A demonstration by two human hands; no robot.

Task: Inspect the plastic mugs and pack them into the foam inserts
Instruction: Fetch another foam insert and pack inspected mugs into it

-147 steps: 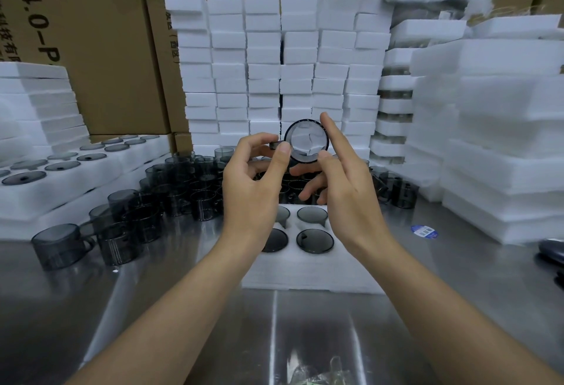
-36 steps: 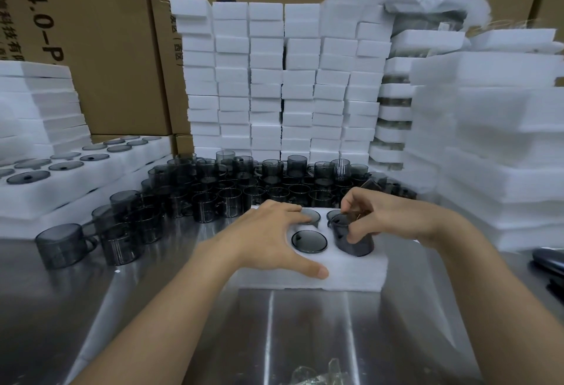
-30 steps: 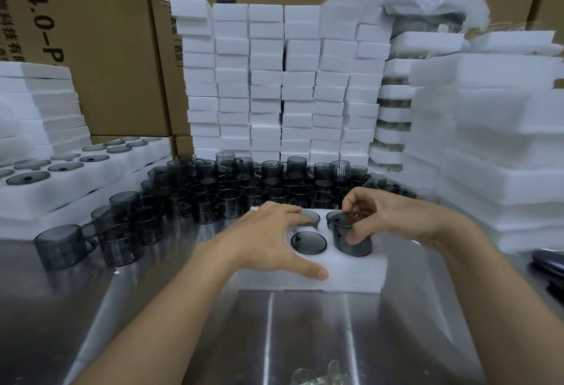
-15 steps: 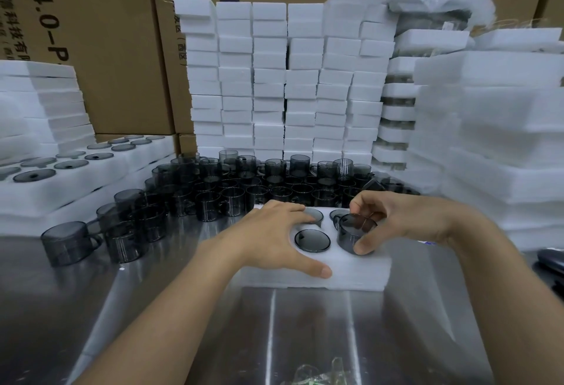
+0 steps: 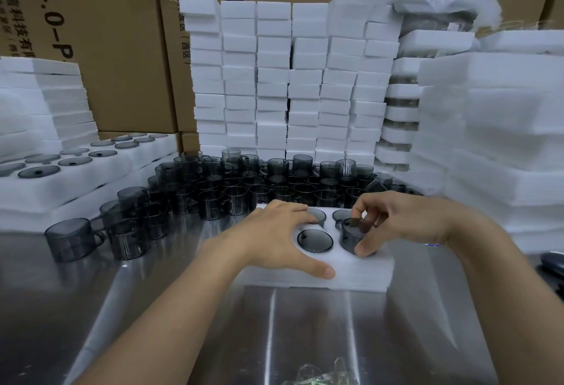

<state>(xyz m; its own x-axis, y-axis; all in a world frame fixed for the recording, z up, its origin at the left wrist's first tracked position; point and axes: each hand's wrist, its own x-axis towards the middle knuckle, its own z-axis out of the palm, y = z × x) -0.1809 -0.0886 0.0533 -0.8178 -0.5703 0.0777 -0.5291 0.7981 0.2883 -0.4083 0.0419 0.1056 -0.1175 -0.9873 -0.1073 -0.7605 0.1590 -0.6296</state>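
A white foam insert lies on the steel table in front of me. My left hand rests flat on its left part, fingers spread, thumb near its front edge. My right hand grips a smoky grey plastic mug upside down, partly sunk into the front right hole. Another mug base sits flush in the hole to its left, and two more mugs fill the back holes. A crowd of loose grey mugs stands behind the insert.
Tall stacks of white foam blocks rise at the back and foam sheets pile on the right. Filled inserts lie at left, with cardboard boxes behind. A dark object sits at the right edge.
The mug I held up with both hands earlier has come down to the insert. Over the last second my right hand has pushed it lower into the front right hole; my left hand stays put.
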